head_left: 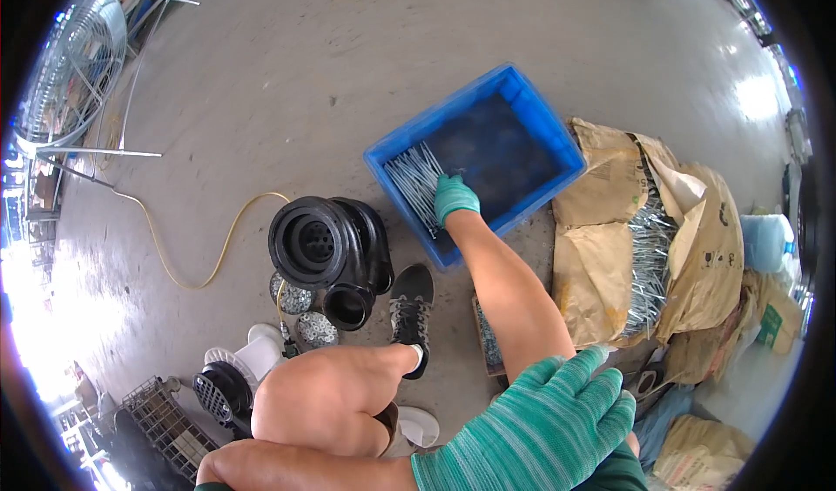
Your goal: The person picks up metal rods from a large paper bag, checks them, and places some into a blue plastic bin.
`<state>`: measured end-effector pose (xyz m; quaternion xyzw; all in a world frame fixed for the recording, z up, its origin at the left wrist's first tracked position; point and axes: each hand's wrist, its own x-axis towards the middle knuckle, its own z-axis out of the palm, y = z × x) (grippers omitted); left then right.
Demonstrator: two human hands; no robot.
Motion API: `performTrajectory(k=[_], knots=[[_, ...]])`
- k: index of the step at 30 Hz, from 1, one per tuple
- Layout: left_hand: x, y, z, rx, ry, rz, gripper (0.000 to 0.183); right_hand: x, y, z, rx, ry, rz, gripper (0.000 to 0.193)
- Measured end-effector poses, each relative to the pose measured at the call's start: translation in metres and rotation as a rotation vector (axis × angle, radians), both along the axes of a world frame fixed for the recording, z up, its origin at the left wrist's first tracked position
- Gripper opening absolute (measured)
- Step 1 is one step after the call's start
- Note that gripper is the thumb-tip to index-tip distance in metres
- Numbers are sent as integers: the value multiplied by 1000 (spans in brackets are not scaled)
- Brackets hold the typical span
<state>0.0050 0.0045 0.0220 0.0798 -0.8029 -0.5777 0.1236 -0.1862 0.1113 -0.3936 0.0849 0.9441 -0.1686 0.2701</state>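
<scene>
My right hand (456, 198), in a green knit glove, reaches into a blue plastic bin (522, 204). Its fingers are curled in at the right edge of a bundle of long thin metal bolts (413, 178), which lie side by side at the bin's left end. The fingertips are partly hidden, but the hand looks closed on the bolts there. My left hand (549, 417), gloved in striped green, lies palm down near my right knee, below the right forearm. Its fingers are stretched out and it holds nothing.
Right of the bin, a torn brown paper sack (601, 230) spills more long bolts (651, 260). A black pump-like housing (318, 243) stands at left, beside dishes of small metal parts (316, 328). A yellow cord (218, 260) crosses the floor. A wire fan guard (74, 69) is at far left.
</scene>
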Motion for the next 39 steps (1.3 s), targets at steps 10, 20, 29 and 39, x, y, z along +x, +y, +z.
performTrajectory(k=[10, 20, 29, 39], knots=[[-20, 13, 19, -160, -8, -901, 35, 15, 24, 26, -133, 104, 146, 25], [23, 95, -23, -426, 227, -1326, 35, 118, 135, 136, -612, 746, 54, 23], [51, 125, -13, -695, 175, -1707, 37, 343, 471, 76, 206, 326, -487, 28], [57, 160, -7, -511, -250, -1601, 41, 377, 418, 21, 42, 3, -184, 37]])
